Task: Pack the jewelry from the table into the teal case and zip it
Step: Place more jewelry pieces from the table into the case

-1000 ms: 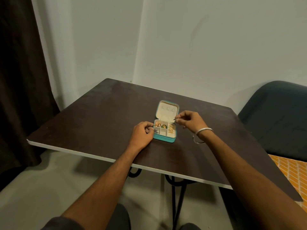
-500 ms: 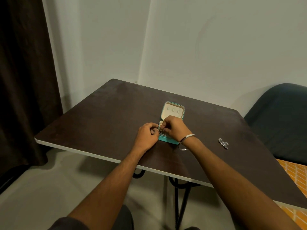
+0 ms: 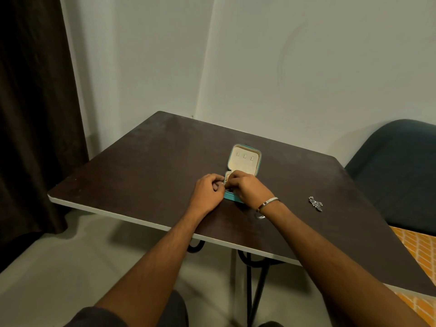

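The teal case (image 3: 244,159) lies open near the middle of the dark table (image 3: 151,166), its cream lid standing up. My left hand (image 3: 207,192) has curled fingers against the case's left edge and holds it. My right hand (image 3: 250,191) covers the tray, its fingertips pinched together over the left compartments. What they pinch is hidden. A little gold jewelry shows between the two hands. A silver jewelry piece (image 3: 315,204) lies loose on the table to the right, well apart from both hands.
A dark upholstered chair (image 3: 398,168) stands past the table's right edge, above an orange patterned surface (image 3: 417,241). A dark curtain (image 3: 35,114) hangs at the left. The white-edged front of the table runs just under my forearms.
My right hand has moved from the case's right side down onto the tray's left part, next to my left hand. The camera view shifted and the silver piece came into sight.
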